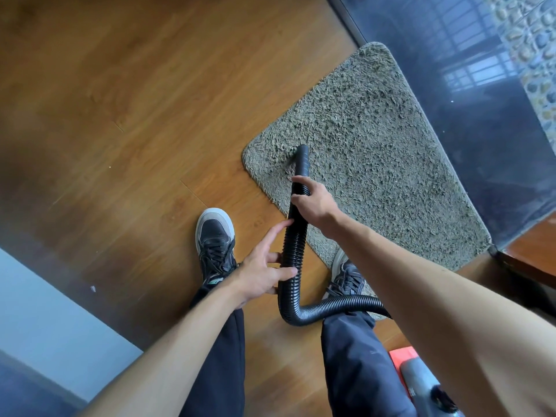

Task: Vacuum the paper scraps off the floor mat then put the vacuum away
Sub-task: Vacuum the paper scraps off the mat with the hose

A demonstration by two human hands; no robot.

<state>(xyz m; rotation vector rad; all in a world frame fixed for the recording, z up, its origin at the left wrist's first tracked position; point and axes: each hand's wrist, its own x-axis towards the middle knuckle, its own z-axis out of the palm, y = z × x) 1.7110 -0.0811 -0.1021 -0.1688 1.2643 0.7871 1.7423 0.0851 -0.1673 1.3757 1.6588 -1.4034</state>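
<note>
Hose (293, 251), black and ribbed, clasped by left hand (259, 275) and right hand (313, 203) above shaggy mat (376, 145).

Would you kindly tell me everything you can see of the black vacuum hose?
The hose is black, ribbed plastic by its look, ending in a smooth rigid nozzle whose tip rests on the shaggy grey mat near one corner. The right hand grips it where nozzle meets ribbing; the left hand holds it lower, thumb across the front, index finger straight along it. Below that it bends sharply above the wooden floor and runs right, out of sight behind the right arm.
</note>
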